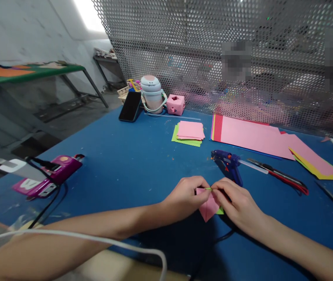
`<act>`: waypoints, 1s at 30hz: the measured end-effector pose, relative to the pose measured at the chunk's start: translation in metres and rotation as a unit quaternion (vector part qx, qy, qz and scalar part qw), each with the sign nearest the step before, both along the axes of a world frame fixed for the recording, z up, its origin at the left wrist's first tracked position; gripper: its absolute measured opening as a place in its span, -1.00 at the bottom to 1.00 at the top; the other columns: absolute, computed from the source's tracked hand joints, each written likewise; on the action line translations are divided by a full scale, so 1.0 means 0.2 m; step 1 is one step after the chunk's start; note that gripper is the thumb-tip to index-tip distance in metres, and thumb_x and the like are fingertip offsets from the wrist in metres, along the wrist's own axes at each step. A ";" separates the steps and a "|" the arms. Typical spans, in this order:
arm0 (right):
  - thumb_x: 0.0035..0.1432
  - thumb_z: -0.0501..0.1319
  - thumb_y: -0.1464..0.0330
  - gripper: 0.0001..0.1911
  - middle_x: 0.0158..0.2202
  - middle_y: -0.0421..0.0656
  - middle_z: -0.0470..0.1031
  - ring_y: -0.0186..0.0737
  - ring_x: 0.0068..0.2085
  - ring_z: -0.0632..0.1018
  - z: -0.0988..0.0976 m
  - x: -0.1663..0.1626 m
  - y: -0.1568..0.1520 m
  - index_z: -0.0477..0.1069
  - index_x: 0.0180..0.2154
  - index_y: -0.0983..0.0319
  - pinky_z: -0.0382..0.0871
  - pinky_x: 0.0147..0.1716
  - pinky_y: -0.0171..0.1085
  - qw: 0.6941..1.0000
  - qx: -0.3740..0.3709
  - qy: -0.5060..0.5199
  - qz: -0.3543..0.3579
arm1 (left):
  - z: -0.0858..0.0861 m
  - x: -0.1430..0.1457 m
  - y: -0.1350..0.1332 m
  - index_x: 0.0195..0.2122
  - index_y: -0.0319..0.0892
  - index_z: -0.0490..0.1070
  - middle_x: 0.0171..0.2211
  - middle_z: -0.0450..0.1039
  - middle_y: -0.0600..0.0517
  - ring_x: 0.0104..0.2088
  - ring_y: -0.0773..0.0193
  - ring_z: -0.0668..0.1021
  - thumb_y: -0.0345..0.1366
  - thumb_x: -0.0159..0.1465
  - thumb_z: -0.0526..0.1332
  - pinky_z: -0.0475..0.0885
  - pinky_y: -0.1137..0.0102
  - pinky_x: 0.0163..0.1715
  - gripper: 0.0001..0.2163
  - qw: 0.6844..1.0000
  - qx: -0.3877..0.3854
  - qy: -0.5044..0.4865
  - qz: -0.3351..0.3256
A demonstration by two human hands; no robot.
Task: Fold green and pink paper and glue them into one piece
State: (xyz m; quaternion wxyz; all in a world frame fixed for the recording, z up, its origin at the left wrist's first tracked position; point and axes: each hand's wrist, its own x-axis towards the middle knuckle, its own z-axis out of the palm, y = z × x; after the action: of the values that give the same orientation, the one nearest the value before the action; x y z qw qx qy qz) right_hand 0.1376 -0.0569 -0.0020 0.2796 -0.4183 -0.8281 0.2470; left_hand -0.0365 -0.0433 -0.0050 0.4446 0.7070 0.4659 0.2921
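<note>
Between my two hands is a folded pink and green paper piece (207, 210), with a point hanging downward and a green corner showing at its right. My left hand (188, 195) is closed, pinching its upper left edge between thumb and fingers. The fingers of my right hand (236, 201) pinch the same paper at its upper right, close to the left fingertips. Just beyond my right hand stands a blue glue gun (229, 162) with a glue stick in its back. Part of the folded paper is hidden behind my fingers.
Stacked pink and green squares (190, 130) lie ahead, with a pink paper cube (175, 104), bottle (151, 93) and phone (130, 106) behind. Pink sheets (248, 134) and a red-black cutter (283, 179) are right. A purple power strip (49, 177) sits left; a white cable (96, 237) crosses in front.
</note>
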 end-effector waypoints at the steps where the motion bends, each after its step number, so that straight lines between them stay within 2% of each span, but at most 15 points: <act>1: 0.23 0.01 0.41 -0.86 -0.35 -0.15 0.40 -0.29 -0.35 0.44 0.00 0.00 0.00 0.31 -0.22 0.23 0.34 -0.34 -0.31 1.000 -0.013 0.006 -0.019 | 0.00 0.00 0.00 -0.51 -0.22 0.42 -0.51 0.41 0.08 -0.45 0.35 0.42 -0.33 0.14 0.10 0.26 0.50 -0.43 -0.84 1.000 0.006 -0.010 0.009; 4: 0.16 0.11 0.34 -0.80 -0.38 -0.20 0.44 -0.31 -0.40 0.45 0.02 -0.01 -0.01 0.28 -0.14 0.22 0.35 -0.42 -0.35 0.996 -0.059 0.014 -0.071 | -0.02 0.00 0.01 -0.53 -0.24 0.39 -0.51 0.40 0.05 -0.46 0.35 0.42 -0.31 0.14 0.12 0.27 0.49 -0.43 -0.84 0.997 0.009 -0.066 0.050; 7: 0.16 0.12 0.32 -0.89 -0.51 -0.27 0.38 -0.36 -0.51 0.39 0.02 -0.02 0.00 0.29 -0.27 0.22 0.28 -0.53 -0.40 0.992 -0.083 0.013 -0.089 | -0.05 0.02 0.02 -0.57 -0.22 0.28 -0.50 0.37 0.06 -0.46 0.36 0.42 -0.30 0.09 0.16 0.29 0.49 -0.44 -0.85 0.982 -0.027 -0.154 0.102; 10: 0.18 0.08 0.34 -0.89 -0.56 -0.28 0.33 -0.39 -0.55 0.34 0.01 -0.01 0.02 0.30 -0.37 0.23 0.22 -0.56 -0.40 0.993 -0.060 0.012 -0.099 | -0.06 0.03 0.02 -0.58 -0.19 0.17 -0.52 0.30 0.11 -0.50 0.41 0.37 -0.38 0.00 0.19 0.26 0.52 -0.49 -0.85 0.969 -0.070 -0.200 0.123; 14: 0.20 0.07 0.37 -0.85 -0.51 -0.24 0.37 -0.37 -0.51 0.36 0.01 0.00 0.03 0.36 -0.38 0.24 0.23 -0.50 -0.38 0.996 -0.027 0.012 -0.084 | -0.03 0.03 0.00 -0.41 -0.21 0.29 -0.55 0.28 0.15 -0.52 0.41 0.35 -0.32 0.05 0.18 0.24 0.52 -0.51 -0.89 0.963 -0.157 -0.208 0.075; 16: 0.20 0.08 0.36 -0.84 -0.50 -0.22 0.38 -0.36 -0.50 0.37 0.02 0.00 0.03 0.38 -0.38 0.24 0.24 -0.49 -0.37 0.997 -0.025 0.015 -0.072 | -0.01 0.02 0.00 -0.40 -0.25 0.39 -0.48 0.35 0.07 -0.43 0.36 0.40 -0.25 0.12 0.15 0.28 0.48 -0.41 -0.85 0.973 -0.137 -0.180 0.035; 18: 0.20 0.09 0.34 -0.82 -0.52 -0.23 0.37 -0.36 -0.50 0.36 0.02 0.00 0.03 0.39 -0.40 0.24 0.24 -0.50 -0.37 0.997 -0.039 0.021 -0.068 | -0.01 0.01 0.00 -0.48 -0.26 0.45 -0.45 0.37 0.03 -0.38 0.31 0.40 -0.22 0.17 0.11 0.27 0.46 -0.35 -0.77 0.986 -0.096 -0.135 0.013; 22: 0.18 0.11 0.38 -0.83 -0.51 -0.23 0.41 -0.36 -0.48 0.40 0.02 0.00 0.03 0.41 -0.43 0.24 0.27 -0.48 -0.38 0.994 -0.065 0.047 -0.067 | -0.02 0.01 -0.01 -0.56 -0.26 0.44 -0.53 0.33 0.04 -0.42 0.31 0.38 -0.21 0.19 0.08 0.25 0.48 -0.40 -0.71 0.993 -0.070 -0.095 0.014; 25: 0.16 0.11 0.43 -0.84 -0.48 -0.22 0.44 -0.34 -0.44 0.44 0.02 0.00 0.04 0.42 -0.44 0.24 0.30 -0.43 -0.36 0.996 -0.050 0.063 -0.039 | -0.02 0.02 -0.02 -0.59 -0.26 0.42 -0.56 0.31 0.07 -0.46 0.33 0.36 -0.22 0.20 0.08 0.23 0.49 -0.45 -0.70 0.994 -0.073 -0.077 -0.008; 28: 0.18 0.09 0.42 -0.84 -0.45 -0.20 0.43 -0.33 -0.41 0.45 0.03 0.01 0.04 0.42 -0.39 0.23 0.31 -0.40 -0.35 0.998 -0.034 0.055 -0.024 | -0.02 0.02 -0.01 -0.49 -0.26 0.47 -0.52 0.41 0.06 -0.43 0.30 0.40 -0.23 0.20 0.06 0.26 0.48 -0.41 -0.72 0.992 -0.091 -0.087 -0.026; 30: 0.21 0.06 0.39 -0.83 -0.43 -0.19 0.41 -0.32 -0.40 0.44 0.06 0.03 0.03 0.40 -0.36 0.22 0.30 -0.39 -0.35 0.999 -0.016 0.035 -0.036 | -0.02 0.01 0.00 -0.39 -0.27 0.50 -0.43 0.48 0.02 -0.38 0.26 0.44 -0.23 0.20 0.06 0.29 0.46 -0.35 -0.73 0.989 -0.102 -0.106 -0.009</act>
State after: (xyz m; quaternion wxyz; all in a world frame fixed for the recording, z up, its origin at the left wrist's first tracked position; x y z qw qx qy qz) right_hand 0.1434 -0.0508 0.0097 0.3103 -0.4436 -0.7982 0.2641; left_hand -0.0335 -0.0441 -0.0083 0.5641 0.6272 0.4371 0.3121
